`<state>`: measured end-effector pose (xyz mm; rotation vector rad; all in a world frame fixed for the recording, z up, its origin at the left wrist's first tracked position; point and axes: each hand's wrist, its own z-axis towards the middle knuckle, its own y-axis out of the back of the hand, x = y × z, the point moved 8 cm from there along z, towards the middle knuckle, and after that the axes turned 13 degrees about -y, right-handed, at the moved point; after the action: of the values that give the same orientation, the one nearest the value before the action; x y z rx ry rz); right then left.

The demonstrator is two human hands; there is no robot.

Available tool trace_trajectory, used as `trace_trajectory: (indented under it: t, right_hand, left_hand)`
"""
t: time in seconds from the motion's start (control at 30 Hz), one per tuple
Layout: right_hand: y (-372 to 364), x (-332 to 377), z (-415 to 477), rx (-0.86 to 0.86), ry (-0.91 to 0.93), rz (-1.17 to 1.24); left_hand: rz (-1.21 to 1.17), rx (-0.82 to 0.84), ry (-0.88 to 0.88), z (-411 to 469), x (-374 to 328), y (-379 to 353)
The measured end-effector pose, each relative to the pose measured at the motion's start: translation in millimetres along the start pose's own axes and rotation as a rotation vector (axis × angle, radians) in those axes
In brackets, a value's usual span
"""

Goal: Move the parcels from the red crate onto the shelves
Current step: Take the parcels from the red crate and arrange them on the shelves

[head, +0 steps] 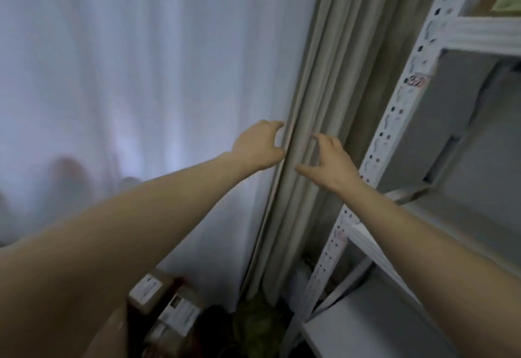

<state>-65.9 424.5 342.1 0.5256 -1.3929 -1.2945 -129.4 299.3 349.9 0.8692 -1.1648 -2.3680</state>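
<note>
Left hand (259,146) and right hand (329,163) are hovering empty, fingers loosely spread, near the curtain (318,90); parcels (166,304) are sitting low-left of the shelves (394,121), so I'd be reaching down and gripping one two-handed.

Two hands (260,143) (328,161), two curtains (141,61) (324,98), one shelf rack (394,121) — three parcels (150,290)
</note>
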Motion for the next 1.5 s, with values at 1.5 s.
trace_trajectory:
  t: [1.5]
  right_hand:
    - [-526, 385, -136, 1.129, 0.112, 0.373]
  left_hand:
    - [-0.212, -0.564, 1.461, -498, 439, 67]
